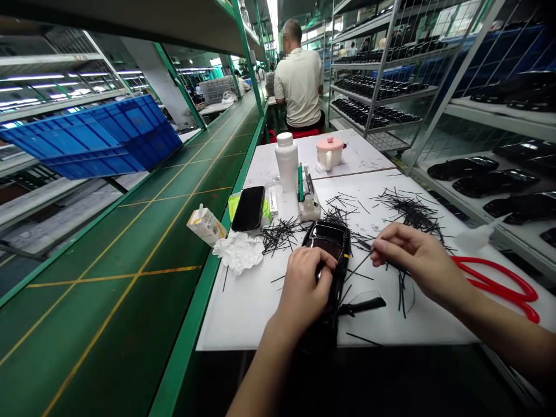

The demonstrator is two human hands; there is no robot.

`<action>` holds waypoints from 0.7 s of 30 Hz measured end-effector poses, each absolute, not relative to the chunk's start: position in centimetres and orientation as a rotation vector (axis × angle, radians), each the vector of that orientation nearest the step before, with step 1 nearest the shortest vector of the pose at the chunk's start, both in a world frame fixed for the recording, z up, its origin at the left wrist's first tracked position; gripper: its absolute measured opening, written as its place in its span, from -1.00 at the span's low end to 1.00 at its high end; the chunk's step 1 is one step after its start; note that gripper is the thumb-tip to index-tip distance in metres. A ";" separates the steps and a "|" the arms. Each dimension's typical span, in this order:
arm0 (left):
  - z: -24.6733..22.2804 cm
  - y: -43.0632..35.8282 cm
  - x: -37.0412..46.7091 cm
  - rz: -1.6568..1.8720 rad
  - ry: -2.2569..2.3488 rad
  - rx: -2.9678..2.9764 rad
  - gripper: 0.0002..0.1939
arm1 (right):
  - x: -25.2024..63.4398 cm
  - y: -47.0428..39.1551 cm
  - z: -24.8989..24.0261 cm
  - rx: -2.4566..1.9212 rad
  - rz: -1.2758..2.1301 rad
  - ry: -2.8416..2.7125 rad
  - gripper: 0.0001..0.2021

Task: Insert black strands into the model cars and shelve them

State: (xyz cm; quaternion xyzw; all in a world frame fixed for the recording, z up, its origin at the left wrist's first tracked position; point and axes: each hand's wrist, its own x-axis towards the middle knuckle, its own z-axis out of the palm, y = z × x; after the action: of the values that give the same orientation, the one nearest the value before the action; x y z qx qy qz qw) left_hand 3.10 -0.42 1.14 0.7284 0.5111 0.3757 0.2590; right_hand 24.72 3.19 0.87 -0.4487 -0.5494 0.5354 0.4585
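Note:
A glossy black model car (pixel 326 233) lies lengthwise in front of me, its open door (pixel 365 306) sticking out to the right. My left hand (pixel 307 277) rests over the car's body, fingers curled and thumb bent inward, gripping it; part of the car is hidden beneath. To the right of the car, my right hand (pixel 406 255) pinches a thin black strip (pixel 358 265) between thumb and forefinger, its lower end slanting toward the car's side. Loose black strips lie in a pile (pixel 410 211) beyond my right hand and in another pile (pixel 280 234) left of the car.
Red-handled scissors (pixel 499 278) lie right, near a translucent squeeze bottle (pixel 475 236). A phone (pixel 249 208), crumpled tissue (pixel 240 252), drink carton (pixel 206 225), white bottle (pixel 286 162) and lidded cup (pixel 329 152) stand around. A green conveyor (pixel 143 249) runs left; racks (pixel 377 69) stand right. A person (pixel 299 81) sits ahead.

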 end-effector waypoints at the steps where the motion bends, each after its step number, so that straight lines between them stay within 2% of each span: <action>1: 1.2 -0.4 3.1 1.015 1.389 1.974 -0.79 | 24.4 3.0 0.8 -1.098 1.329 -1.377 -0.75; 21: 1.2 -0.5 3.1 1.009 1.391 1.987 -0.78 | 23.8 2.2 0.6 -1.150 1.220 -1.607 -0.74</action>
State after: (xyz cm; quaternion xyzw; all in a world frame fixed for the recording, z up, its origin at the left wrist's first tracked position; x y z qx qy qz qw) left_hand 3.07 -0.46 1.20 0.7314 0.5121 0.3715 0.2546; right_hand 23.77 2.22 0.57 -0.4544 -0.6346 0.4818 0.3983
